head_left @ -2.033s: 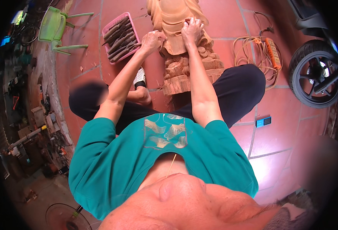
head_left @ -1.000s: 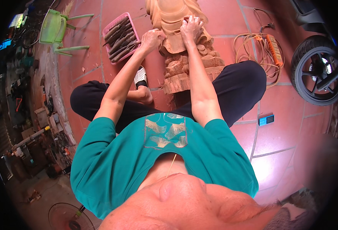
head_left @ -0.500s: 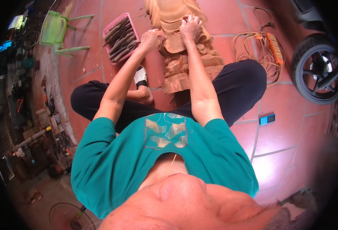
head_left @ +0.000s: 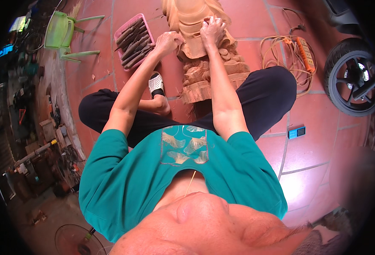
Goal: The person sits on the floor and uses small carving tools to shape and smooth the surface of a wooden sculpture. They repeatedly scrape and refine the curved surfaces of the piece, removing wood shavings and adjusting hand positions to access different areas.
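A carved wooden statue (head_left: 192,46) with draped folds and a rough, knobbly base lies on the floor in front of me, its top cut off by the upper edge. My right hand (head_left: 213,32) rests on its smooth middle with the fingers bent. Close by the statue's left edge is my left hand (head_left: 168,43), its fingers curled together. Whatever either hand may hold is too small or hidden to name. Left of the statue, a pink plastic basket (head_left: 117,32) carries several dark, slender hand tools (head_left: 133,41).
A green plastic chair (head_left: 59,34) stands at the far left. On the right are an orange power strip (head_left: 305,54) with coiled cord (head_left: 276,41), a motorbike wheel (head_left: 352,76) and a blue mobile phone (head_left: 296,132). A fan (head_left: 79,242) shows at the lower left.
Both hands have shifted only very slightly at the statue, the left one a little to the right. Everything else looks the same.
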Motion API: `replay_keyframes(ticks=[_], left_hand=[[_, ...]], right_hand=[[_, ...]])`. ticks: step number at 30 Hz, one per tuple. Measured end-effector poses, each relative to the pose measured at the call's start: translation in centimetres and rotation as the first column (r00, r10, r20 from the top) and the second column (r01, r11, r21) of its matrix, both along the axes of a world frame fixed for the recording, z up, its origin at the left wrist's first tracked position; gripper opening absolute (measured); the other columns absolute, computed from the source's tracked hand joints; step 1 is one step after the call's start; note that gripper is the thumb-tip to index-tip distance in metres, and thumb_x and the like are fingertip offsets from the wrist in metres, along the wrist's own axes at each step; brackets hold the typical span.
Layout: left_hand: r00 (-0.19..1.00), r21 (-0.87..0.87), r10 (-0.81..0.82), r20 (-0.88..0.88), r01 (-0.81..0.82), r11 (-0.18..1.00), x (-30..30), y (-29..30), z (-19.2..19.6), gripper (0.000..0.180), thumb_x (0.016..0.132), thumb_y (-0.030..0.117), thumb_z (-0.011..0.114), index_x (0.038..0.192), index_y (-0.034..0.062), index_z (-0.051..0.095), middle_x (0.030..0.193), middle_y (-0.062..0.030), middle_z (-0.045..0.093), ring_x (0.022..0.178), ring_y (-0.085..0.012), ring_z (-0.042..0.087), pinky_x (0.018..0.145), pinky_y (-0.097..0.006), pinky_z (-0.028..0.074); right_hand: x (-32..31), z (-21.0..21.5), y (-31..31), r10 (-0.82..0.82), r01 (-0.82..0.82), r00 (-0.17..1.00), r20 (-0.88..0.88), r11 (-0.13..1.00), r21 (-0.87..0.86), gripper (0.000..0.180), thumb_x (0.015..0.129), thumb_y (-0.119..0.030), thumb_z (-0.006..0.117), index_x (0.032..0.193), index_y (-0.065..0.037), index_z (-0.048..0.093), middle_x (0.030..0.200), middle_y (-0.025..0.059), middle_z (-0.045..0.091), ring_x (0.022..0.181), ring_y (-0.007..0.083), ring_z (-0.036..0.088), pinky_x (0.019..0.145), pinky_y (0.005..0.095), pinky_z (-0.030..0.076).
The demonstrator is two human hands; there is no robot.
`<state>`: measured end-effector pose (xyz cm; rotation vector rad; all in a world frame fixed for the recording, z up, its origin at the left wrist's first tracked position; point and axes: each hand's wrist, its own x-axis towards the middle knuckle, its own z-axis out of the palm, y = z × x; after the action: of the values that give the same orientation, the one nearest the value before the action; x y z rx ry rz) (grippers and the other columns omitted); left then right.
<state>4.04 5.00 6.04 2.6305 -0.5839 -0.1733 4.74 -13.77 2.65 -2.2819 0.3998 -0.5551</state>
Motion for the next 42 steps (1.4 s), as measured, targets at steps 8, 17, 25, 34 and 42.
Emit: replay_keyframes(ticks=[8,17,25,34,42], left_hand=[[0.946,0.207,0.266,0.186,-0.302,0.931,3.3,1.0,-2.1,0.017,0.077,0.013,0.061,0.083,0.0181,0.076,0.088,-0.01,0.071,0.086,-0.0324,0.067,0.078,-0.043,0.053],[0.98,0.092,0.052,-0.193,-0.034,0.995,0.5,1.0,1.1,0.016,0.077,0.013,0.063,0.085,0.0172,0.075,0.091,-0.0081,0.07,0.086,-0.0314,0.066,0.077,-0.042,0.052],[0.964,0.128,0.236,0.12,-0.251,0.959,1.8,2.2,-3.8,0.014,0.076,0.013,0.065,0.085,0.0115,0.075,0.087,-0.0098,0.07,0.085,-0.0307,0.067,0.076,-0.04,0.052],[0.865,-0.284,0.39,-0.314,-0.478,0.831,-0.1,4.6,-3.7,0.017,0.078,0.022,0.072,0.091,0.0103,0.075,0.069,-0.002,0.065,0.06,-0.0099,0.059,0.053,-0.028,0.047],[0.745,-0.195,0.136,-0.653,-0.339,0.92,0.2,3.6,0.3,0.014,0.084,0.014,0.07,0.094,0.0041,0.069,0.072,0.004,0.061,0.062,-0.0037,0.053,0.053,-0.02,0.043]], right_hand=[[-0.3,1.0,0.9,0.038,-0.038,0.999,0.002,0.999,0.026,0.013,0.086,-0.023,0.063,0.096,-0.016,0.065,0.108,0.0082,0.056,0.107,0.0296,0.05,0.089,0.0464,0.041],[0.1,0.5,0.2,0.012,-0.012,1.0,-0.006,1.0,-0.005,0.014,0.086,-0.023,0.062,0.097,-0.014,0.065,0.11,0.0111,0.055,0.108,0.0312,0.049,0.089,0.0464,0.041],[0.1,1.0,0.7,0.034,-0.034,0.999,-0.012,0.999,0.01,0.015,0.087,-0.025,0.062,0.097,-0.014,0.065,0.11,0.011,0.055,0.109,0.0312,0.049,0.089,0.0467,0.041],[0.0,0.6,0.7,0.024,-0.025,1.0,0.01,0.998,0.057,0.012,0.085,-0.023,0.063,0.094,-0.015,0.065,0.107,0.0088,0.055,0.107,0.0305,0.049,0.09,0.0471,0.04],[0.1,0.7,0.9,0.023,-0.024,1.0,0.018,0.998,0.065,0.011,0.085,-0.022,0.064,0.093,-0.014,0.066,0.106,0.0088,0.056,0.107,0.03,0.048,0.09,0.0463,0.04]])
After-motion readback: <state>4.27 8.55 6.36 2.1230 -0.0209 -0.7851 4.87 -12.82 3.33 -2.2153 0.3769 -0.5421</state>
